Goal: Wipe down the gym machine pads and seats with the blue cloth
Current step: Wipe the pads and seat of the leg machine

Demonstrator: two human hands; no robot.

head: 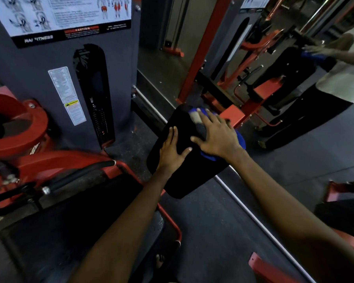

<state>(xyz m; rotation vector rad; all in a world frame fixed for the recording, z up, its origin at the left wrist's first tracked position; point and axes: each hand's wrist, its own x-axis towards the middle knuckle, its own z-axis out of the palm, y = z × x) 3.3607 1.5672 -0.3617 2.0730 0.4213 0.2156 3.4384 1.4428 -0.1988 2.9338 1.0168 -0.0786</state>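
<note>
Blue cloth [241,142] lies pressed under the spread right hand [219,137] for wiping, while the flat left hand [170,152] seemingly steadies the pad [182,180]

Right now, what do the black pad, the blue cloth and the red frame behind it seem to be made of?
Black pad: probably vinyl-covered foam; smooth, matte, with rounded edges.
Blue cloth: soft fabric, perhaps microfibre; it bunches under the right hand.
Red frame: painted metal, likely steel; flat and hard-edged, with a slight sheen.
</note>
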